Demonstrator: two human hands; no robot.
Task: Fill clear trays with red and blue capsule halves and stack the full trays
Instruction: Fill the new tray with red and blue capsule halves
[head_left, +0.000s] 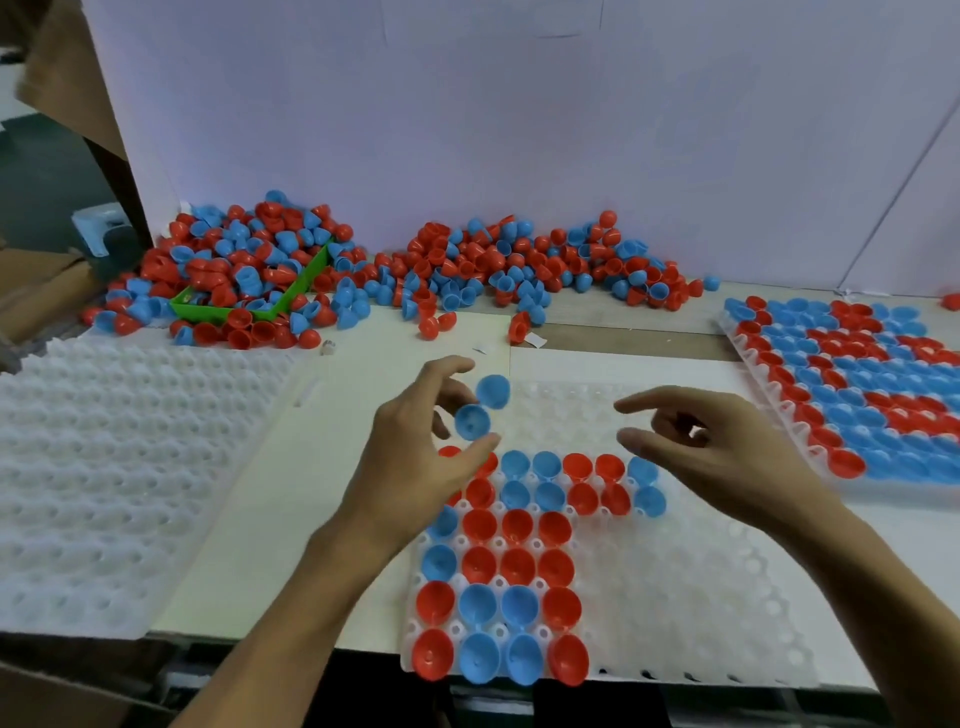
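Note:
A clear tray (691, 597) lies at the table's front middle, its left part filled with red and blue capsule halves (498, 566). My left hand (415, 457) hovers over the tray's upper left corner and holds two blue capsule halves (482, 408) between its curled fingers and thumb. My right hand (711, 447) hangs above the tray's upper right part, fingers loosely bent, with nothing in it. A full tray (852, 395) of red and blue halves lies at the right.
A long heap of loose red and blue capsule halves (467, 265) lies along the back wall, partly in a green bin (291, 291). A stack of unfilled white trays (119, 467) sits at the left. Cardboard boxes stand at the far left.

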